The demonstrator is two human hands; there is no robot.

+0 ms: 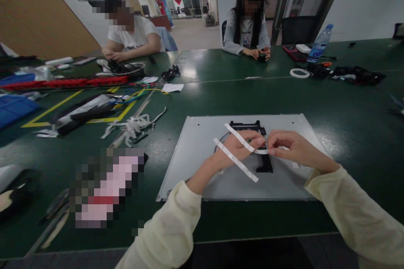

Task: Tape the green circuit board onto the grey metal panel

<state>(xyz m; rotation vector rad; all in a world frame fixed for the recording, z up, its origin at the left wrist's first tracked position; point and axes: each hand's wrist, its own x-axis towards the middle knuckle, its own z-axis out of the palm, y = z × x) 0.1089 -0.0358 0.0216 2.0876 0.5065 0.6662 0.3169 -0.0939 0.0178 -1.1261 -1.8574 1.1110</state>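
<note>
My left hand (238,145) reaches over a light grey panel (192,159), back up, its visible fingers stretched out. Two white tape strips lie across it: one tape strip (236,160) over the back and wrist, another tape strip (239,136) nearer the fingers. My right hand (292,149) is closed in a pinch on the right end of that second strip, which bends between the two hands. Beneath them on the panel sits a black plastic bracket (267,164), partly covered by my left hand, with a grey cable (217,145) beside it.
Left of the panel are a phone-like object (116,189), blurred out, and a heap of white strips (134,128). A tape roll (299,73) and a water bottle (320,44) stand at the far right. Two people sit across the green table (202,92).
</note>
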